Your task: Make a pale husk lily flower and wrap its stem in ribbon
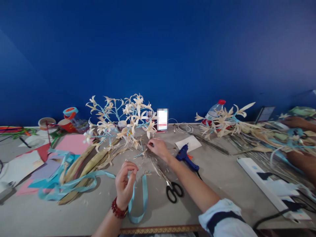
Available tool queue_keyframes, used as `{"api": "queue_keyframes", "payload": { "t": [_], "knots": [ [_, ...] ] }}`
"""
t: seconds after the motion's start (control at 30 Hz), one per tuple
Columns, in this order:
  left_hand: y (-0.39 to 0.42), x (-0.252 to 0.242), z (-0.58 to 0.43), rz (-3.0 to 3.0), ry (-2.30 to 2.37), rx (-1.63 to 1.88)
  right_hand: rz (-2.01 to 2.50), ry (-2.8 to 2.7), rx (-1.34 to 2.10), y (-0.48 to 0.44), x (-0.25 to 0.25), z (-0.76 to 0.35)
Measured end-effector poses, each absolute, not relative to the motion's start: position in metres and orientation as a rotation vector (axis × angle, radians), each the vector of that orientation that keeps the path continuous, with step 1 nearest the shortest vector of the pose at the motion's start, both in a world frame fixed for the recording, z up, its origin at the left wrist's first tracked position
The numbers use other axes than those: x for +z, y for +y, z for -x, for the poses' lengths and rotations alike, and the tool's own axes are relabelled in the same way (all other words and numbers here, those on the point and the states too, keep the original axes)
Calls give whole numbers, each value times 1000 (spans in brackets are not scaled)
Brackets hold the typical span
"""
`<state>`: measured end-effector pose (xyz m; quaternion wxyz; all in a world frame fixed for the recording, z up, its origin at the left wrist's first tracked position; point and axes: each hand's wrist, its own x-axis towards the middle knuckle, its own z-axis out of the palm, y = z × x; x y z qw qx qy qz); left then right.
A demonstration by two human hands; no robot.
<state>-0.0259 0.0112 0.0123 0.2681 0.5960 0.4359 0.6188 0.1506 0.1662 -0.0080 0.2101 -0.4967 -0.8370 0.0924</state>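
Observation:
My left hand (125, 182), with a red bead bracelet (119, 208) at the wrist, is raised over the table, thumb and fingers curled close together. A light blue ribbon (144, 194) passes behind it; whether the fingers grip it is unclear. Farther forward, my right hand (159, 148) is closed in a pinch among dry fibres, beside a blue-wrapped stem (140, 154). What its fingertips hold is too small to make out. Cream flowers (138, 115) on blue-wrapped stems stand just behind. Black-handled scissors (172, 189) lie below my right forearm.
A blue glue gun (185, 156) lies right of my forearm by a white card (189, 144). Dried husks (95, 163) and coloured paper (71, 144) are at left. A power strip (265, 186) and another person's hands (298, 123) are at right.

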Motion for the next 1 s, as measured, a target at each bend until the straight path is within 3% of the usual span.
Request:
{"api": "queue_keyframes", "payload": {
  "t": [1.0],
  "knots": [
    [14,6,26,-1660,1160,1677,1677,-2393,364,143,6,-172]
  ]
}}
